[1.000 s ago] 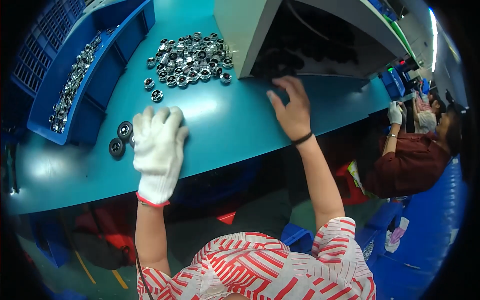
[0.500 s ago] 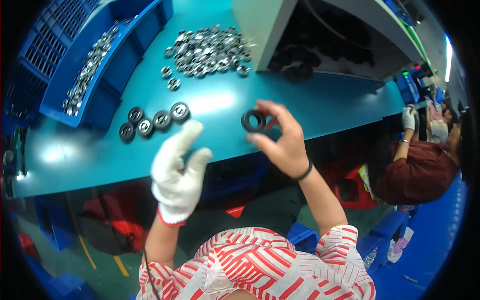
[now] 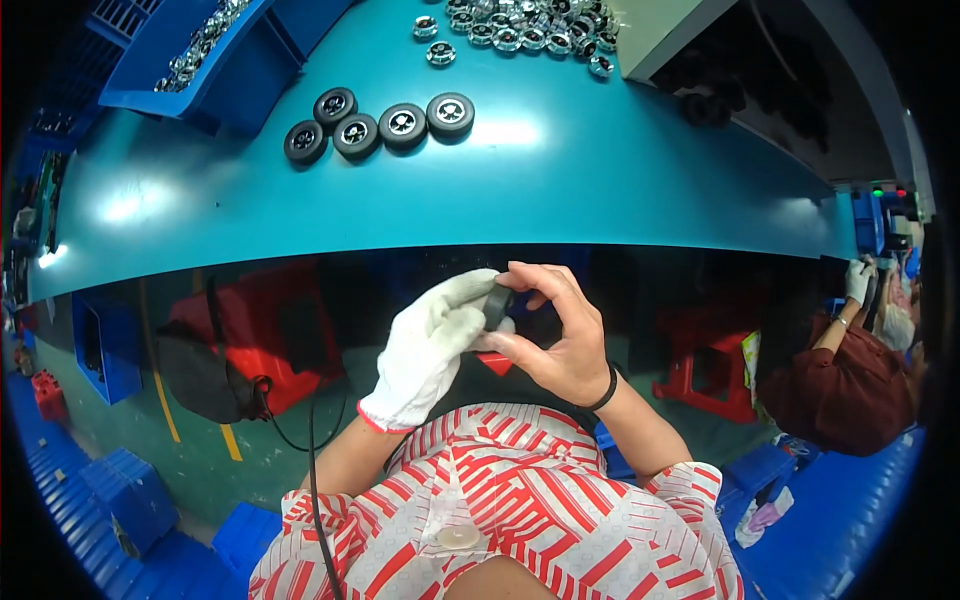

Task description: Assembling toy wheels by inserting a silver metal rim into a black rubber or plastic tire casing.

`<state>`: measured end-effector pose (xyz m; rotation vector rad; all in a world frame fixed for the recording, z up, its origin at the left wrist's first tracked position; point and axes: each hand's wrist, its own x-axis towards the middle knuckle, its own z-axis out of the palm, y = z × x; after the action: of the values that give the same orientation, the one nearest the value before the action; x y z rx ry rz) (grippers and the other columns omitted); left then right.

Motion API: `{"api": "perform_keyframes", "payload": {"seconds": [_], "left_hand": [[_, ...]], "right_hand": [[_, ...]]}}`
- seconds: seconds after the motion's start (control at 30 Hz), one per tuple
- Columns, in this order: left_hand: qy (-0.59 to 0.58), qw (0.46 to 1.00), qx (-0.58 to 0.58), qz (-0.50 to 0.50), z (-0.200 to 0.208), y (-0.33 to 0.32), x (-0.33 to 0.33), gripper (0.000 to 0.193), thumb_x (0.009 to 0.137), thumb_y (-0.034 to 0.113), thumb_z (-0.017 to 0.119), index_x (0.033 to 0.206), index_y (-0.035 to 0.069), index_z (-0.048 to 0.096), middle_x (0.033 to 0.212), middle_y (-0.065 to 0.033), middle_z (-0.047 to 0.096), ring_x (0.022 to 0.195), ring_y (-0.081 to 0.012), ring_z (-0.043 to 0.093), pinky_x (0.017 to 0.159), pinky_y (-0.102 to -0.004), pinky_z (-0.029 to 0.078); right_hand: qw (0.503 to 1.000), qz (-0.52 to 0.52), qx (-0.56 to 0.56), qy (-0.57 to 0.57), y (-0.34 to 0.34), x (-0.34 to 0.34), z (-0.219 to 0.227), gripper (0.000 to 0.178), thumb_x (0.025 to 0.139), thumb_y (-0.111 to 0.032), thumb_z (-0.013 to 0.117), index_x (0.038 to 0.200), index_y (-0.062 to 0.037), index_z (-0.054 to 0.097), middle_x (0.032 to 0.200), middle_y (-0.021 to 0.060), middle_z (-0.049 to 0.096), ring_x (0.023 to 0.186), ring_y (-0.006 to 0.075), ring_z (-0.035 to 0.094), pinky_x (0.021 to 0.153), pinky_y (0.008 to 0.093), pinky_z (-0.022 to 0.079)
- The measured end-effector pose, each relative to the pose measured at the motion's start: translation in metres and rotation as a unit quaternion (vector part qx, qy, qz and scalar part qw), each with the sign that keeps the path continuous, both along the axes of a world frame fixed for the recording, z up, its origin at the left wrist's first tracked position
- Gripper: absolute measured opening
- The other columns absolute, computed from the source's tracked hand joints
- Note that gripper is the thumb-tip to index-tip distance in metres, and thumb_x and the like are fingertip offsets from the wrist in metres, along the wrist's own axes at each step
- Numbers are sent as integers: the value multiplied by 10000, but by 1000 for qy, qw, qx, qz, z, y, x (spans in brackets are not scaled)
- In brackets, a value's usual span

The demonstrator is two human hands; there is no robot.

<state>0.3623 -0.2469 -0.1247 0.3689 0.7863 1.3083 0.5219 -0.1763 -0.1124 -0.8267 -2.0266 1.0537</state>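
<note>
In front of my body, short of the table's edge, my two hands meet on a small black rubber tyre [image 3: 497, 306]. My left hand [image 3: 428, 342], in a white glove, grips its left side between thumb and fingers. The bare right hand [image 3: 562, 335] pinches it from the other side. The tyre is turned edge-on, and fingers cover part of it. On the table beyond, several assembled wheels [image 3: 403, 127], black tyres with silver hub centres, lie in a loose cluster.
Chrome hubs [image 3: 506, 40] are heaped at the table's far side. A blue bin [image 3: 160, 100] with more hubs stands far left. At the far right, a grey-white box [image 3: 660, 35] holds dark tyres. Red stools [image 3: 705, 365] stand below the table; a co-worker [image 3: 845, 375] sits at right.
My right hand has brought the tyre down and back from over the table. My left hand has moved right and closed on it. The view has tilted down toward my body.
</note>
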Motion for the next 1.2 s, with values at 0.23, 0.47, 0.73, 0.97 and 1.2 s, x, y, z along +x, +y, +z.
{"api": "perform_keyframes", "payload": {"seconds": [0.23,0.47,0.73,0.97,1.2], "left_hand": [[-105,994,-44,-4,-17,-8,6,474,961,278,496,1305,-40,428,1145,-170,574,976,-267,631,803,-341,543],[-86,995,-59,6,-15,-8,10,450,976,258,462,1312,-38,419,1141,-179,575,964,-284,638,805,-356,548],[-100,994,-47,8,-16,-7,11,490,963,293,491,1312,-42,414,1170,-181,555,979,-291,627,840,-365,531],[-125,992,-18,-2,-22,-1,8,465,881,178,629,1272,-11,461,1184,-149,546,1011,-250,601,888,-358,505],[-150,988,-34,9,-17,2,5,556,822,160,694,1285,-14,440,1189,-161,551,1039,-274,597,908,-428,512]], "right_hand": [[999,2,24,-22,-3,-2,-13,646,625,-131,818,1193,-6,537,1014,113,646,943,260,579,788,335,495],[999,0,36,-24,-4,0,-19,652,603,-107,815,1188,-18,542,1019,109,651,951,276,575,821,351,480],[1000,8,-11,12,-6,4,-25,613,605,-58,799,1171,-29,566,1056,97,647,973,261,563,828,338,486],[999,27,10,17,0,6,-20,566,622,-57,796,1150,-33,595,1063,104,638,981,260,564,814,334,494],[990,-56,131,1,52,13,25,334,697,-16,736,1014,-15,634,951,138,645,839,268,619,683,318,503]]}}
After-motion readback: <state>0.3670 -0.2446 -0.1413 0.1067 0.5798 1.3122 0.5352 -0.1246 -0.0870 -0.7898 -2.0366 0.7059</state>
